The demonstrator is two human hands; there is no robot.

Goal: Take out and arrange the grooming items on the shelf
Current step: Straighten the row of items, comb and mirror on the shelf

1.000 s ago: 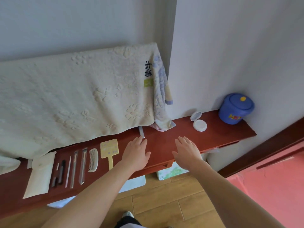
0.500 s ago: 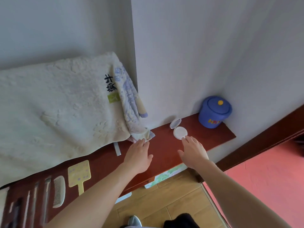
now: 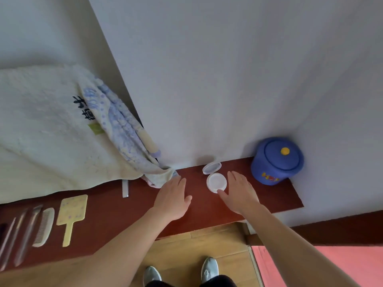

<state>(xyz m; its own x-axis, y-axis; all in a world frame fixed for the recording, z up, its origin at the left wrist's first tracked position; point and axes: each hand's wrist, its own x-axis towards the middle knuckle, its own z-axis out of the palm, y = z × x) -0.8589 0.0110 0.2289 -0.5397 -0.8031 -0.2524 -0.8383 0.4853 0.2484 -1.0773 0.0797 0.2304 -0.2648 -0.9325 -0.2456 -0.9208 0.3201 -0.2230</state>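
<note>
While the left hand [image 3: 173, 198] and right hand [image 3: 240, 193] hover flat, fingers straight, over the shelf [image 3: 207, 212], the white compact [image 3: 216, 181] lies lid-up at the right hand's 10 o'clock, by its thumb tip; a blue pot [image 3: 276, 160] stands at 2 o'clock.

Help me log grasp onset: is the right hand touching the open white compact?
Cannot tell. In the head view the right hand overlaps the white compact at its rim, thumb first; pressing or hovering is unclear.
</note>
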